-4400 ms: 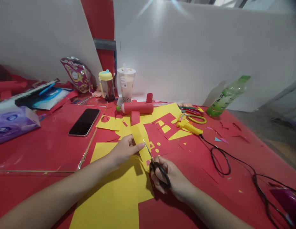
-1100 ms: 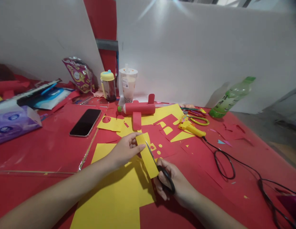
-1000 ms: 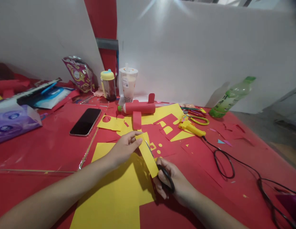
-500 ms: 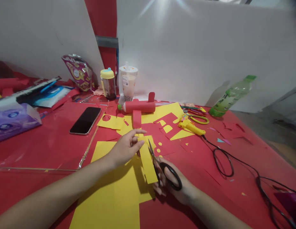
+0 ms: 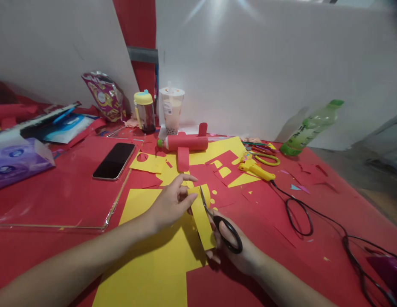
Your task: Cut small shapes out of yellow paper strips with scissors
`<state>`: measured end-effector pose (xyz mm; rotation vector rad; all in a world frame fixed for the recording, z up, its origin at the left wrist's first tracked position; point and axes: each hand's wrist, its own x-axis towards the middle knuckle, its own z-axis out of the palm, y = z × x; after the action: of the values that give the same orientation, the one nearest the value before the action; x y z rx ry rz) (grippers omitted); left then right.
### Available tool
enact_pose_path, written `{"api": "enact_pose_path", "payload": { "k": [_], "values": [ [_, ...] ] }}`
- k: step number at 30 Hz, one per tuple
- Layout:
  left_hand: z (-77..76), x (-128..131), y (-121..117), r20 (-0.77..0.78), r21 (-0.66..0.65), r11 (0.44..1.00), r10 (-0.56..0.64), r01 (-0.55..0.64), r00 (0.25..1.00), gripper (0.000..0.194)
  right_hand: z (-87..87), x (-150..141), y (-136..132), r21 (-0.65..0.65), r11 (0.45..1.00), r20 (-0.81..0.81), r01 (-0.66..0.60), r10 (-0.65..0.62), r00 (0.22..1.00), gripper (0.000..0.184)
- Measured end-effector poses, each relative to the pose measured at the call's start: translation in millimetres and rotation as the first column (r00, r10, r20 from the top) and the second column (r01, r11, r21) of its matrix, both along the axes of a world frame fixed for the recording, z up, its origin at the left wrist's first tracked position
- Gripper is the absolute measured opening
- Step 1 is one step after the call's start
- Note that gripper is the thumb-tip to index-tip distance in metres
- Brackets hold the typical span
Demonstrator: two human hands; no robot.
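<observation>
"Where are the two hands?"

"Close together over the counter [image 5: 316, 273]. The right hand [image 5: 239, 245] is closed around the black-handled scissors [image 5: 229, 234], blades pointing away from the person."

"And the left hand [image 5: 171, 204]?"

"At the far end of a yellow paper strip [image 5: 204, 228], its thumb over the edge and its index finger stretched out apart from the thumb. The other fingertips are hidden, so I can't tell how tightly they grip."

"Where's the strip, exactly?"

"Between the hands, above a large yellow sheet [image 5: 143, 273]. The scissor blades lie along its right side; whether they're cutting, I can't say from here."

"What's beyond?"

"Yellow cutouts [image 5: 224, 172], then a red plane-shaped model [image 5: 190, 143] on its side. Right of that, a yellow glue gun [image 5: 257, 172] with a black cord, just beside yellow-handled scissors [image 5: 268, 161]. A green bottle [image 5: 308, 130] leans farther right."

"Left side?"

"A phone [image 5: 114, 161] lying flat, and behind it a snack bag [image 5: 105, 97], a yellow-lidded bottle [image 5: 146, 114] and a lidded drink cup [image 5: 172, 111], both upright."
</observation>
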<state>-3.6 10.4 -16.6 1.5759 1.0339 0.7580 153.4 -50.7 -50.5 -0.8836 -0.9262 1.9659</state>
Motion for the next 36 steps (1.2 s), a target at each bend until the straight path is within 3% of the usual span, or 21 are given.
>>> {"api": "enact_pose_path", "payload": {
  "k": [10, 36],
  "values": [
    [0.4, 0.8, -1.0, -0.006, 0.001, 1.0, 0.003, -0.003, 1.0, 0.022, -1.6, 0.1, 1.7, 0.118, 0.992, 0.079, -0.033, 0.023, 0.997, 0.049],
    [-1.7, 0.4, 3.1, 0.056, -0.065, 0.998, 0.014, -0.011, 0.998, 0.02, 5.0, -2.1, 1.8, 0.093, 0.995, 0.155, 0.03, -0.044, 0.987, 0.046]
  ]
}}
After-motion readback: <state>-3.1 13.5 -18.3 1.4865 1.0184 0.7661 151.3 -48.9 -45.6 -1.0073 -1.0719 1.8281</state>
